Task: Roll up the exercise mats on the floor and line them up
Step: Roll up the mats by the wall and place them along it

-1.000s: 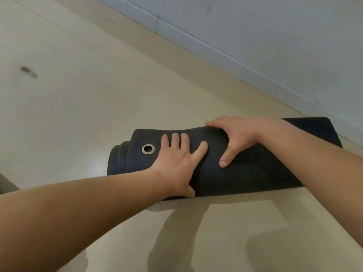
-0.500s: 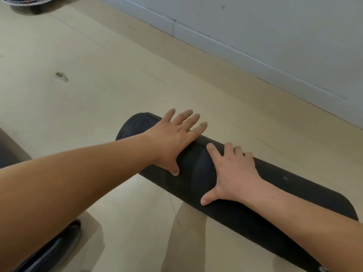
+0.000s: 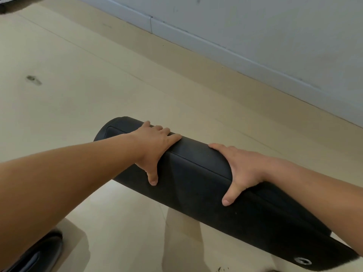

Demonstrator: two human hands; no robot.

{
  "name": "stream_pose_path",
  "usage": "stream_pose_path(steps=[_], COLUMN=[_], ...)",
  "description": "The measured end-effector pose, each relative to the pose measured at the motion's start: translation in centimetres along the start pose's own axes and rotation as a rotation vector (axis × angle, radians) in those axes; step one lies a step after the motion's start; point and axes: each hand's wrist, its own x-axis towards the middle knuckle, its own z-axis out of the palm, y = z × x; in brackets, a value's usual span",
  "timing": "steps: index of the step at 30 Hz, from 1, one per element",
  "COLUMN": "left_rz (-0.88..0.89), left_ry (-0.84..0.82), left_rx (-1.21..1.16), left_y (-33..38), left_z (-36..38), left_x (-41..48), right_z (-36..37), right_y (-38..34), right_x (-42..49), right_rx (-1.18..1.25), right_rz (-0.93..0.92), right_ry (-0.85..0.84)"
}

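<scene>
A black foam exercise mat (image 3: 196, 179), rolled into a thick cylinder, lies slantwise on the beige floor (image 3: 78, 95), apart from the floor's far edge under the grey wall skirting (image 3: 235, 50). The left hand (image 3: 155, 146) sits near its far-left end and the right hand (image 3: 243, 167) near the middle. On both, the fingers (image 3: 165, 132) lie close together, bent over the crest, with the thumbs spread down the near side. A metal eyelet (image 3: 301, 260) marks the near-right end. The mat looks soft, springy and light, with a matt surface that should not slip. It will likely unroll if released, so hold it across the loose seam, hands apart.
</scene>
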Motion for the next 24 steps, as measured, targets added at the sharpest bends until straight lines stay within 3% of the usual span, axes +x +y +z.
stream_pose_path(steps=[6,11,15,21,24], left_rz=[-0.009,-0.083,-0.118,-0.021,-0.265], left_ry=[0.126,0.352,0.533,0.621,0.650], left_rx=[0.006,0.058,0.017,-0.048,-0.320], left_y=[0.7,5.4,11.2,13.1,10.4], left_z=[-0.9,-3.9,-6.5,-8.1,-5.9], left_x=[0.2,4.8,9.9,13.5,11.6], right_z=[0.6,-1.8,-2.1,1.6,3.5], right_y=[1.5,7.5,15.2,21.6,21.5], right_x=[-1.3,-3.5,-5.3,-5.0,-4.3], right_rx=[-0.063,-0.340,-0.597,-0.536,-0.525], right_rz=[-0.006,0.085,0.260,0.319,0.314], right_ry=[0.153,0.422,0.636,0.787,0.829])
